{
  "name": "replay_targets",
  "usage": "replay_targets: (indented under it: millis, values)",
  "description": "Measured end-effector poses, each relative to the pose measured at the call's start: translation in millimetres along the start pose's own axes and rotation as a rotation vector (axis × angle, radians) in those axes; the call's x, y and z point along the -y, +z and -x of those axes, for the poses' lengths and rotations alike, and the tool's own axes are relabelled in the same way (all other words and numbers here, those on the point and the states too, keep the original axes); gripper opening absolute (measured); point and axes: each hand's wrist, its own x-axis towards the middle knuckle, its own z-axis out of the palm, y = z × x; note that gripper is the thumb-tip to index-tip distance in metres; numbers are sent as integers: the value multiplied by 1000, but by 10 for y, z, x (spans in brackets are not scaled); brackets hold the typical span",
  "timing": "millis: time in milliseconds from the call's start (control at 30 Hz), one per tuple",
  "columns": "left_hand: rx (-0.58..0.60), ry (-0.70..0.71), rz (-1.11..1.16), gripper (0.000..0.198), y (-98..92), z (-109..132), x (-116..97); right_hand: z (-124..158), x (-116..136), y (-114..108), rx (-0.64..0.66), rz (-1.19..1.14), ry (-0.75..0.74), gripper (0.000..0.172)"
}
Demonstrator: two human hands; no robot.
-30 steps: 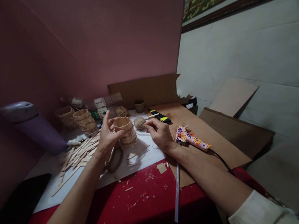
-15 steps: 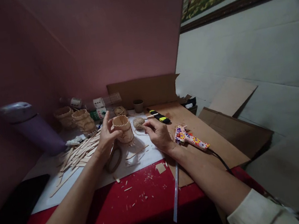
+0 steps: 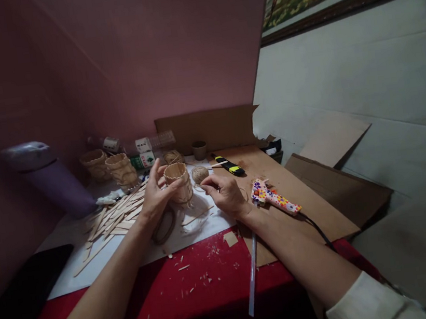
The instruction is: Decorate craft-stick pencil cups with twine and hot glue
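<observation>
My left hand (image 3: 158, 190) is curved round the left side of a small cup (image 3: 178, 187) made of pale wooden craft sticks with a scalloped rim; its thumb lies against the wall. The cup stands upright, with cord visible round it. My right hand (image 3: 225, 192) is closed in a pinch just to the right of the cup. Between its fingertips seems to be a thin strand of twine, close to a small twine ball (image 3: 200, 175). A pair of scissors (image 3: 164, 227) lies under my left wrist, partly hidden. One loose stick (image 3: 198, 215) lies before the cup.
Craft sticks (image 3: 116, 216) lie heaped at left, near two similar cups (image 3: 121, 172) and a purple tumbler (image 3: 53, 180). On the cardboard (image 3: 277, 172) at right are a yellow-black utility knife (image 3: 229, 165) and a flowered glue gun (image 3: 275, 197). A glue stick (image 3: 253, 280) overhangs the front edge.
My right hand has lowered slightly and its fingertips are a little nearer the cup. My left hand stays on the cup. The whole view has shifted slightly.
</observation>
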Motion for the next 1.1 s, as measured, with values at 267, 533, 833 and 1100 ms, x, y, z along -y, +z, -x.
replay_targets:
  millis: [267,533,833,1100]
  values:
    - [-107,619,-550,6,73,495,-402,28,60,-16,41,36,-99,10]
    - [46,547,-730,22,168,725,-266,80,152,-6,117,7,-287,11]
    - [93,24,-367,13,172,723,-417,92,179,-34,235,21,-232,14]
    - [207,-605,140,37,250,733,-442,47,131,-71,342,46,-234,15]
